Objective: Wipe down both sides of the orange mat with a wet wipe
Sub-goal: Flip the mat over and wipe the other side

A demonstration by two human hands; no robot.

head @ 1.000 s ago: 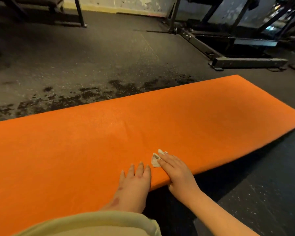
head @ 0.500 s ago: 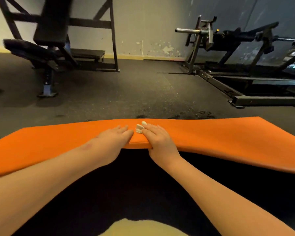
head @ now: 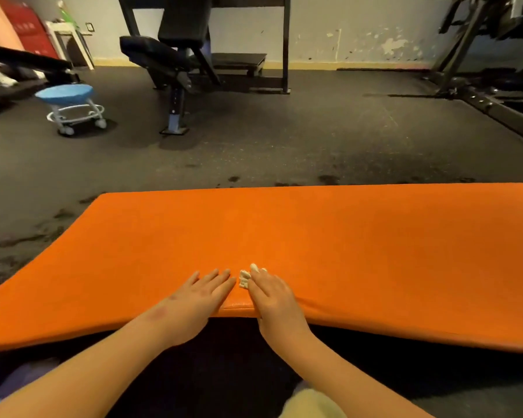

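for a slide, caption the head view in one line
Left hand and right hand hold the orange mat by its raised near edge, wet wipe under the right.

near edge of orange mat (head: 329, 236) now lifted off floor (head: 284, 146), left grip (head: 198, 295) and right grip (head: 274, 300) now pinching that edge, wet wipe (head: 243, 279) bunched between the grips
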